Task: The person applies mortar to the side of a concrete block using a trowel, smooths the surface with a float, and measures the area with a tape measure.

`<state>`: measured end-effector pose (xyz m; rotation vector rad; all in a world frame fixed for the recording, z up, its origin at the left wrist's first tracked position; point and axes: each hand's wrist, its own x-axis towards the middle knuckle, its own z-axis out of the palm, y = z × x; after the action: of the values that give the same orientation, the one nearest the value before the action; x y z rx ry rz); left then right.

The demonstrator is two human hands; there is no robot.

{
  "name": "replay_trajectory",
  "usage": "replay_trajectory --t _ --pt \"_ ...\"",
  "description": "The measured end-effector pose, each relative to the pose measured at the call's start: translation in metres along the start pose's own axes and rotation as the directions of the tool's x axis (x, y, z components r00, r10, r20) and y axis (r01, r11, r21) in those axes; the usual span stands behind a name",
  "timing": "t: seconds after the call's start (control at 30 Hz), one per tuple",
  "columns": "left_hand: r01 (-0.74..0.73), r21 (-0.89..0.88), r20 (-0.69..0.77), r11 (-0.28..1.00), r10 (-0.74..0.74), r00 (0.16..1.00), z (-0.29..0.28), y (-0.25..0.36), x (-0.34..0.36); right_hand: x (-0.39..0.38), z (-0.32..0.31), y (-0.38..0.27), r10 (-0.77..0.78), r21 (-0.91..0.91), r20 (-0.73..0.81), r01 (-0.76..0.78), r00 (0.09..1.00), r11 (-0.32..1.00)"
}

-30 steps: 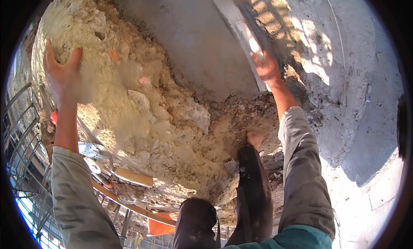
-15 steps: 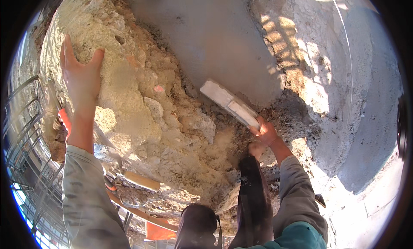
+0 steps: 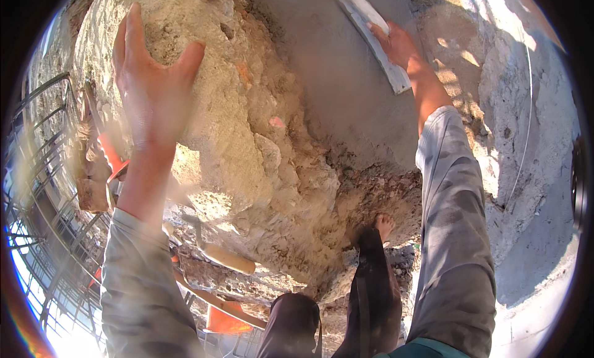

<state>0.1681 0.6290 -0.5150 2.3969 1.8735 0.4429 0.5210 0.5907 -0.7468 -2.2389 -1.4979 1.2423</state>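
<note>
My left hand (image 3: pixel 154 80) lies against a big yellowish, rough earth or rock mound (image 3: pixel 229 123), fingers spread and holding nothing. Gripped in my right hand (image 3: pixel 401 46) is a long, narrow, pale hand float (image 3: pixel 371 42), smeared with grey. The float is on the smooth grey wet cement surface (image 3: pixel 322 61) beyond the mound, its far end running toward the top edge of the view. My fingers cover part of its handle side.
A trowel with a wooden handle (image 3: pixel 229 258) lies below the mound. An orange-handled tool (image 3: pixel 112 154) and a steel rebar cage (image 3: pixel 46 135) are at the left. My bare foot (image 3: pixel 384 225) stands on rubble. A thin string (image 3: pixel 528 110) crosses the right side.
My right hand has carried the float forward and up over the grey surface, and the arm is stretched out farther. My left hand still rests spread on the mound; the view has shifted.
</note>
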Motion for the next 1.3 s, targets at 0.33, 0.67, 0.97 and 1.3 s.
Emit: replay_trajectory --t 0.33,0.67,0.97,1.3 --pt "-0.010 0.049 -0.030 0.999 0.011 0.999 0.004 -0.010 0.000 -0.138 0.073 0.102 -0.073 0.030 0.190 0.068 0.979 0.997" --pt "0.038 0.092 -0.005 0.995 -0.038 0.999 -0.004 0.003 0.003 -0.365 0.080 0.166 -0.118 0.006 0.161 0.118 0.980 0.993" --pt "-0.019 0.062 -0.027 0.998 0.020 0.999 0.005 -0.001 0.000 -0.200 0.107 0.034 0.148 0.250 0.043 -0.154 0.988 0.956" --pt "0.068 0.229 0.000 0.971 -0.070 0.998 -0.001 -0.010 0.007 -0.314 0.159 0.071 0.119 0.174 0.158 -0.146 0.980 0.974"
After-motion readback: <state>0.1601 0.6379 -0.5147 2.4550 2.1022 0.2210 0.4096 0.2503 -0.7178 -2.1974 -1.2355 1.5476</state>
